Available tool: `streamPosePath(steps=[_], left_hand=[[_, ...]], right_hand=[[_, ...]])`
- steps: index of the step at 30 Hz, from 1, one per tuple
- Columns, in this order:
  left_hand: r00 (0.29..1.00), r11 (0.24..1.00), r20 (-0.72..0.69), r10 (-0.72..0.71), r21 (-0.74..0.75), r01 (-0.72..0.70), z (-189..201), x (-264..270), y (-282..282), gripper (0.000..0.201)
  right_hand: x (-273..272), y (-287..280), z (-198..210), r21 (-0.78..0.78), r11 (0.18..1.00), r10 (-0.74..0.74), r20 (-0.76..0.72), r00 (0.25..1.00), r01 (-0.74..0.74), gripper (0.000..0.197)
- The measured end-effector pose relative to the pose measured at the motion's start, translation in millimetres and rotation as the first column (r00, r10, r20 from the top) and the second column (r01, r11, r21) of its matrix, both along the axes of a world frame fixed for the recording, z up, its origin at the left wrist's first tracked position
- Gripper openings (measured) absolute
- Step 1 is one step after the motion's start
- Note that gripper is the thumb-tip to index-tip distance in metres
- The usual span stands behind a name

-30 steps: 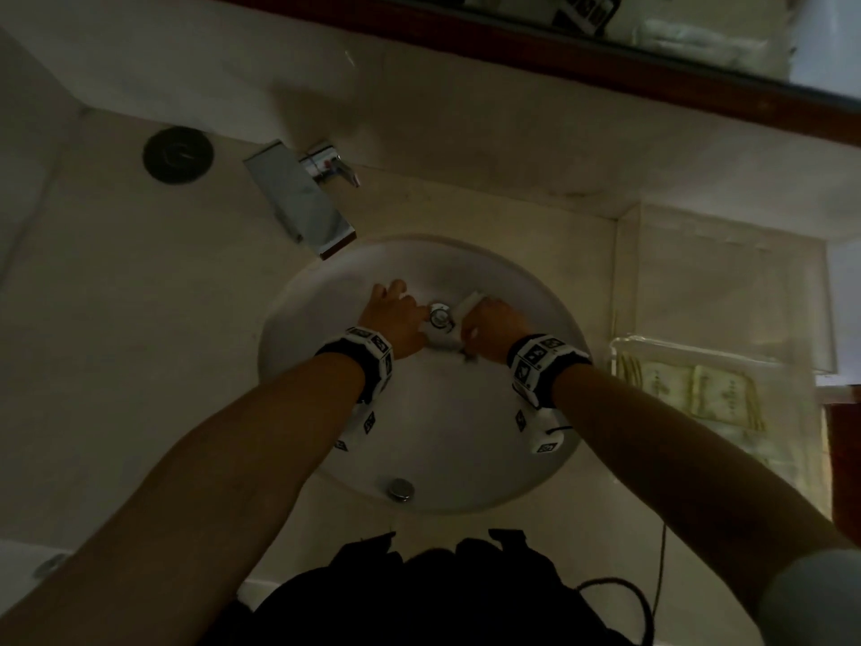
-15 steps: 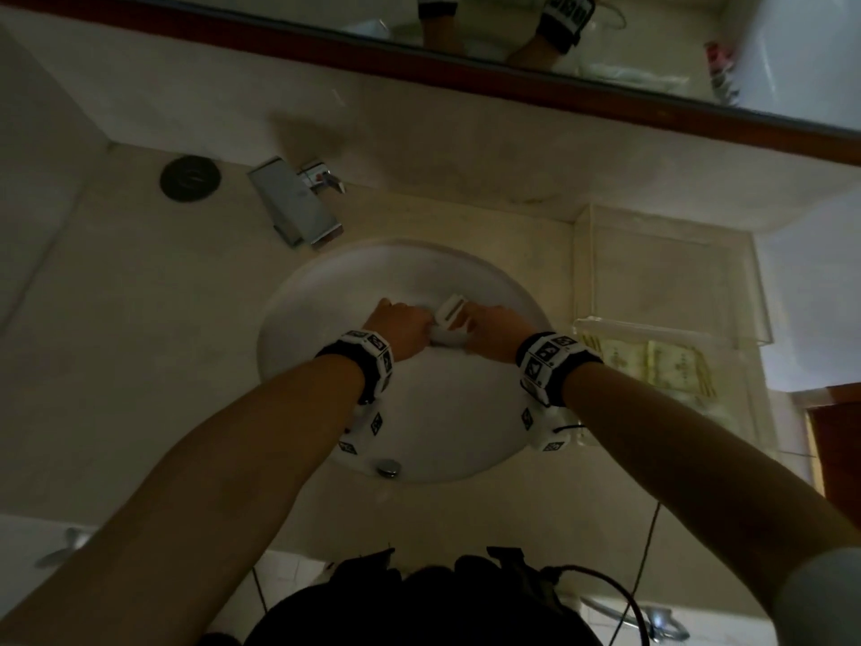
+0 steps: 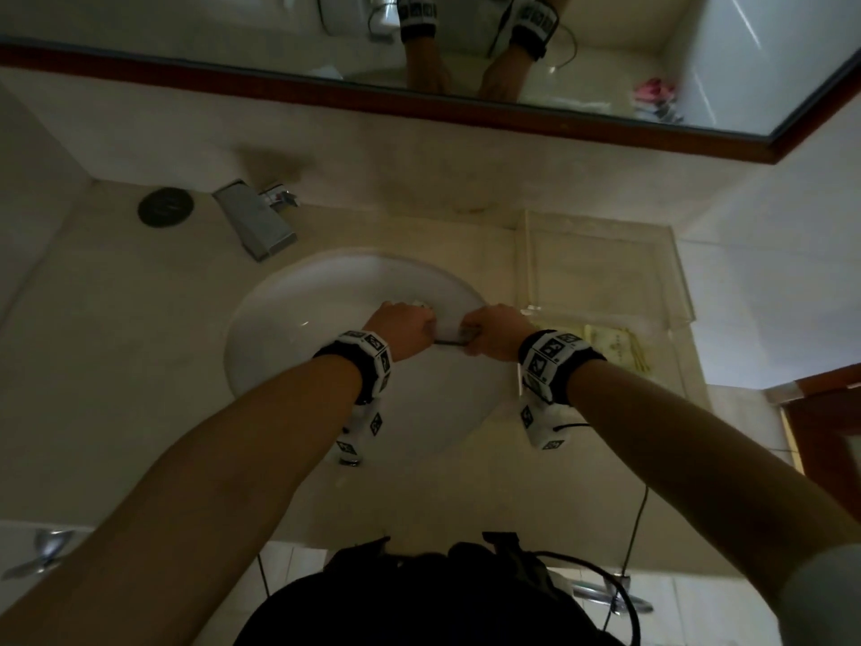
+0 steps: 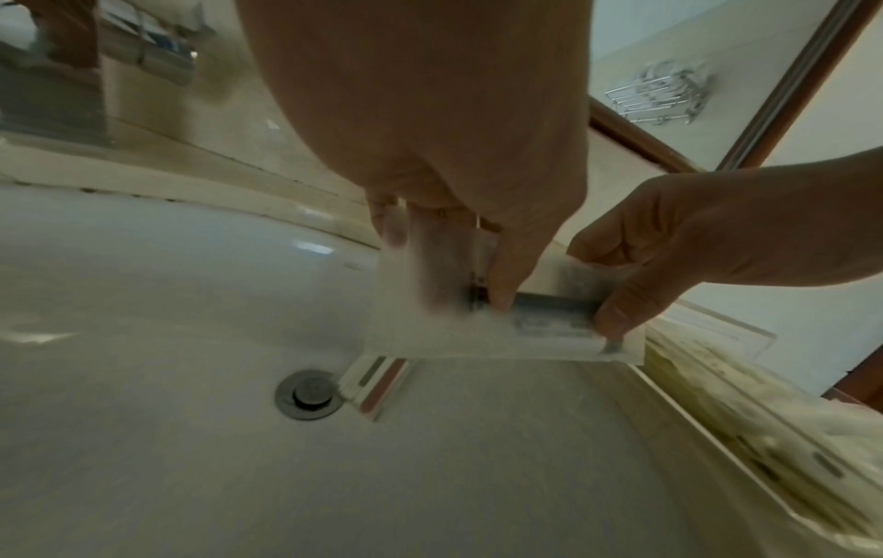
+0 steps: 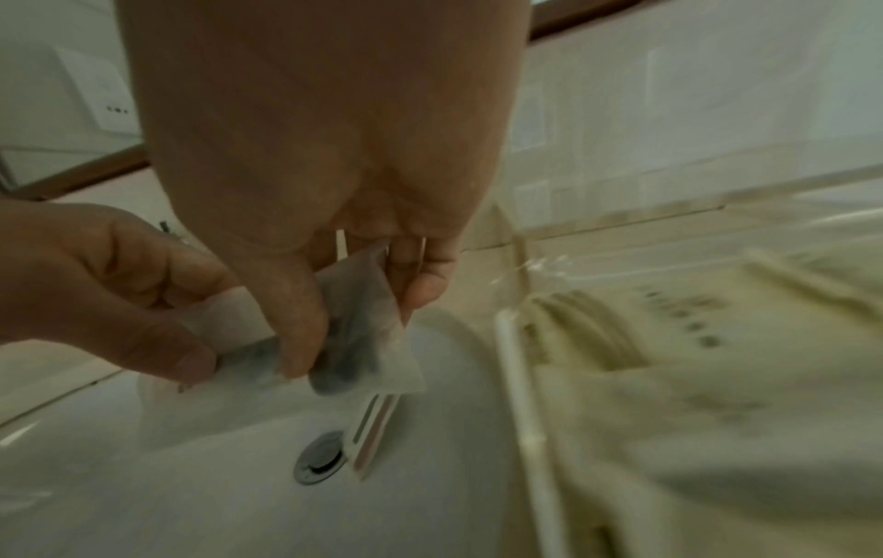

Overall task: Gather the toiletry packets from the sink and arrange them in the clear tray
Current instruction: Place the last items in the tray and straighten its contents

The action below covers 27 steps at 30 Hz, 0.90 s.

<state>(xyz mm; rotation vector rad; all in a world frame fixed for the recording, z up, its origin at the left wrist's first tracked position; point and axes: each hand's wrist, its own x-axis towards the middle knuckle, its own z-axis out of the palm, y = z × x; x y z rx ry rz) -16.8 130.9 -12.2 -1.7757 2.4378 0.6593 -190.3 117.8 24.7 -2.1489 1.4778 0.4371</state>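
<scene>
**Two hands, one white packet over the basin**

While both hands meet above the white sink (image 3: 289, 347), they share a single flat white packet (image 4: 482, 332): a translucent, papery sachet with a grey printed band and something dark showing through it. The left hand (image 3: 401, 329) pinches its one end between thumb and curled fingers, and the right hand (image 3: 495, 335) pinches the other end the same way, so the packet hangs stretched between them, clear of the bowl.

Below it, one more packet (image 4: 377, 385) lies in the bottom of the sink, a narrow white strip with a reddish-brown stripe and a grey one, its end just beside the round metal drain (image 4: 309, 394). I count two packets at the sink, one held and one lying.

Just to the right, on the beige tabletop (image 3: 116, 366), stands the clear tray (image 3: 675, 314), its near part holding pale yellow-green packets (image 3: 610, 349) with dark print; they overlap and blur, so I cannot count them.

Farther back sit one chrome tap (image 3: 256, 221), one dark round disc (image 3: 165, 206), and the wood-framed mirror (image 3: 279, 35).
</scene>
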Motion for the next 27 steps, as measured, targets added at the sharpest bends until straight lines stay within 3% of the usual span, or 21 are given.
streamPosePath(steps=[3,8,13,17,23,27], left_hand=[[0.999,0.999,-0.03,0.036,-0.002,-0.036,5.7,-17.1,-0.8,0.018],[0.999,0.999,0.0,0.034,-0.032,-0.034,22.7,-53.4,-3.0,0.025],[0.997,0.998,-0.04,0.062,0.012,-0.062,31.2,-89.9,0.1,0.026],[0.988,0.994,-0.11,0.109,0.043,-0.105,31.7,-117.4,4.5,0.032],[0.996,0.994,-0.085,0.017,-0.102,-0.026,30.1,-153.7,8.6,0.035],[1.0,0.995,0.005,0.004,-0.097,-0.003,18.9,-166.7,6.8,0.046]], right_hand=[[-23.1,1.4,7.4,-0.02,0.999,-0.045,0.04,0.998,0.046,0.041],[-67.2,1.0,16.6,0.0,0.988,-0.152,0.093,0.984,0.153,0.046],[-114.6,3.3,21.0,0.001,0.945,-0.316,0.271,0.909,0.328,0.044],[-146.5,9.1,16.9,-0.001,0.924,-0.363,0.308,0.879,0.382,0.036],[-185.1,13.7,2.6,0.025,0.868,-0.469,0.363,0.805,0.495,0.027],[-191.6,14.8,-9.0,0.029,0.85,-0.5,0.359,0.788,0.526,0.028]])
